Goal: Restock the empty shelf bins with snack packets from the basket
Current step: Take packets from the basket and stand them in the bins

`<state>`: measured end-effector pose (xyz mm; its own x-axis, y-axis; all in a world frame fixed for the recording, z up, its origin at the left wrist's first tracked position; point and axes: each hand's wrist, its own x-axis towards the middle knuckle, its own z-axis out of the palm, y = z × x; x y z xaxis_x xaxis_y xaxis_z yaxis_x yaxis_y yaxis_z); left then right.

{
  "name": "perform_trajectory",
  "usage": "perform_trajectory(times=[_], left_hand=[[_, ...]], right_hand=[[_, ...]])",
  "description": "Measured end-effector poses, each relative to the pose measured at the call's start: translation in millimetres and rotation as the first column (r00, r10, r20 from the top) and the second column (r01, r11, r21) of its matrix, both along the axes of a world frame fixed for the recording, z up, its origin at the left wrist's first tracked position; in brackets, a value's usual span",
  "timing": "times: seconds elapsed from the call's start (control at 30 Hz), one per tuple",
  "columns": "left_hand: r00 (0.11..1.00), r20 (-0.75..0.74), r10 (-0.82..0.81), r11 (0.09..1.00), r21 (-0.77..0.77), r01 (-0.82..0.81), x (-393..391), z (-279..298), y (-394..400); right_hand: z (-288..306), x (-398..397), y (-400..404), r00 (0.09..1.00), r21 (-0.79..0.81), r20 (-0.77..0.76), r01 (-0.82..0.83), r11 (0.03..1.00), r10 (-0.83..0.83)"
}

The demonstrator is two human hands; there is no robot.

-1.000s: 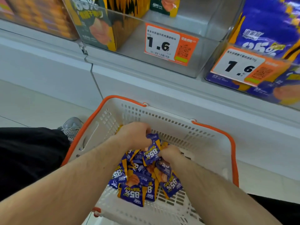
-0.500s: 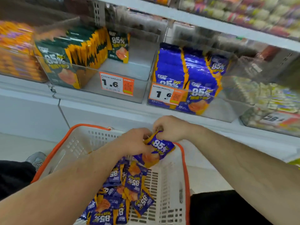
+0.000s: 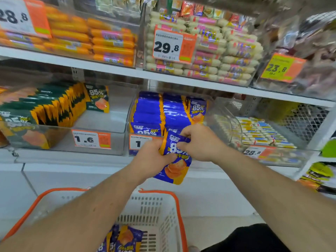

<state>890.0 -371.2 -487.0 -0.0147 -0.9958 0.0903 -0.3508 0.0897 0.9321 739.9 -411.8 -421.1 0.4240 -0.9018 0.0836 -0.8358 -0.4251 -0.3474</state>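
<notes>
Basket (image 3: 174,206) nearest, white with orange rim, low in view; a few blue-and-orange packets (image 3: 125,239) lie at its bottom.

Above it, both forearms reach toward the shelf. Left hand (image 3: 151,159) grips the held packet (image 3: 175,166) along its left edge, thumb across the front. Right hand (image 3: 198,142) pinches the top right corner. Packet hangs upright between them, just in front of the blue bin (image 3: 133,142), not yet inside.

Handling, judged: a light foil pouch, soft and crinkly, likely slick. It flexes under the grip. Best held by the sealed top edge or side seams, where the film is stiffer; squeezing the middle risks crushing the contents.

Blue bin behind holds rows of matching packets standing on edge, fairly full, with some room at its right. Neighbouring clear bin (image 3: 101,124) on the left holds green packets (image 3: 54,104) and has bare floor on its right.

Farther up, sausage packs (image 3: 101,40) fill the upper shelf.
</notes>
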Motion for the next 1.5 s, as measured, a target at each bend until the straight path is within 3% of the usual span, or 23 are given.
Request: perform_trajectory(times=[0.2,0.3,0.43,0.63,1.1,1.5], left_hand=[[0.958,0.275,0.084,0.961,-0.275,-0.006,-24.7,37.0,-33.6],[0.806,0.547,0.225,0.923,-0.386,0.005,-28.9,47.6,-52.3],[0.57,0.798,0.194,0.957,-0.282,0.069,-29.1,52.6,-78.7],[0.396,0.913,0.1,0.985,-0.147,0.09,-27.9,44.7,-99.6],[0.422,0.895,0.142,0.98,-0.187,0.067,-29.0,31.7,-107.3],[0.407,0.908,0.095,0.99,-0.129,0.057,-29.2,32.9,-108.3]], right_hand=[[38.3,-37.2,-6.7,0.965,-0.257,0.117,0.258,0.931,-0.235],[50.7,-60.6,-16.3,0.928,-0.457,0.225,0.371,0.808,-0.298],[40.3,-78.4,-41.0,0.929,-0.593,0.213,0.37,0.715,-0.303],[10.9,-73.9,-101.3,0.939,-0.543,0.003,0.291,0.788,-0.344],[-30.0,-33.6,-237.8,0.86,-0.316,-0.224,0.381,0.869,-0.459],[-35.0,-30.1,-243.1,0.892,-0.327,-0.076,0.401,0.856,-0.446]])
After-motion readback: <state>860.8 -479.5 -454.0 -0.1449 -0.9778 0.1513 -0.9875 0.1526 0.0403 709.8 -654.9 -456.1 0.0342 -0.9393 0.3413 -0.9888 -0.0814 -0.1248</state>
